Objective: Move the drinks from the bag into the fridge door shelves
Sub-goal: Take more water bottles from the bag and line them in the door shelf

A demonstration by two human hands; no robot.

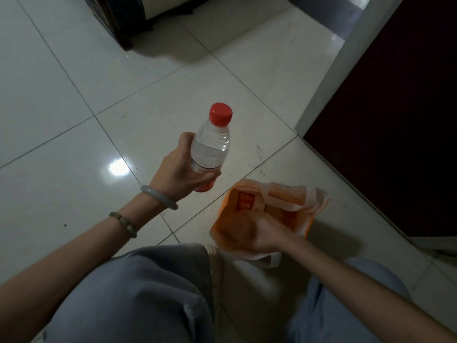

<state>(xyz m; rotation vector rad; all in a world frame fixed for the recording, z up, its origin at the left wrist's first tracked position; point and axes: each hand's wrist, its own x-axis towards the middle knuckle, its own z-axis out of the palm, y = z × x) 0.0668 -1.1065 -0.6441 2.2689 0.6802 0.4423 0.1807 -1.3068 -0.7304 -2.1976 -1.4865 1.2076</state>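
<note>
My left hand point(181, 169) is shut around a clear water bottle point(212, 144) with a red cap and a red label, held upright above the floor tiles. An orange and white plastic bag point(284, 201) sits on the floor to the right of the bottle, its mouth open. My right hand point(257, 233) reaches into the bag from the near side; it is blurred, and I cannot tell whether it holds anything. The dark fridge door point(395, 120) stands at the right with its white edge facing me; its shelves are out of sight.
I crouch on a glossy white tiled floor point(74, 120), my knees in grey trousers at the bottom of the view. A dark piece of furniture point(123, 18) stands at the top left. Two bracelets are on my left wrist.
</note>
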